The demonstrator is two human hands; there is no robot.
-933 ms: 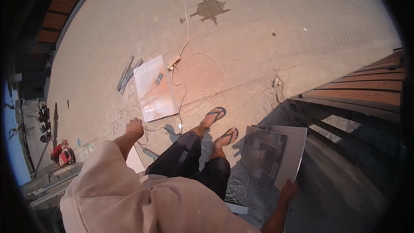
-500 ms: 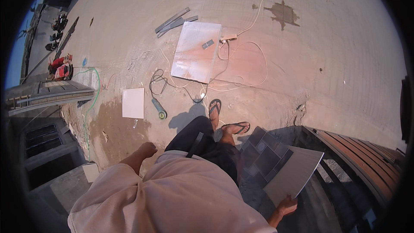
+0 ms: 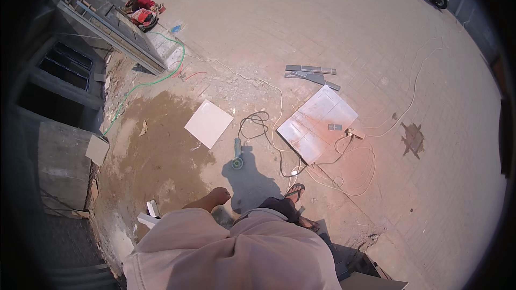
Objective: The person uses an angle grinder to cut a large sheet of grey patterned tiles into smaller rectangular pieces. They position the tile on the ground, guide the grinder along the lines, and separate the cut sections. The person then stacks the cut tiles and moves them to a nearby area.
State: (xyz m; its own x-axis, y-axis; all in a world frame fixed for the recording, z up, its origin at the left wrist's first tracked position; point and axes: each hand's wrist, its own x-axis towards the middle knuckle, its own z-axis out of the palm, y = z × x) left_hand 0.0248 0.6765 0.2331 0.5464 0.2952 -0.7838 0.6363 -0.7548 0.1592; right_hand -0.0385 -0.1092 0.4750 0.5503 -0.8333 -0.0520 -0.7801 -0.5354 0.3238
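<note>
My left hand [image 3: 219,195] hangs at my left side with its fingers curled in and nothing seen in it. Ahead of it on the ground lies an angle grinder [image 3: 237,157] with a green body and a round disc, its dark cord looped behind. A square pale tile [image 3: 209,124] lies just left of the grinder. My right hand is out of view. At the bottom right edge shows part of a flat grey-brown tile [image 3: 371,282], mostly cut off by the frame.
A dusty white board [image 3: 317,123] bears a small grey piece [image 3: 334,127]. Beside it are grey strips [image 3: 312,70] and a power strip [image 3: 355,133] with looping cables. A green hose [image 3: 156,82] runs on the left; a person in red [image 3: 144,13] crouches far left.
My view has swung to the right. My right hand has left the picture, and the tile it held now shows only at the bottom edge. My left hand still hangs beside me.
</note>
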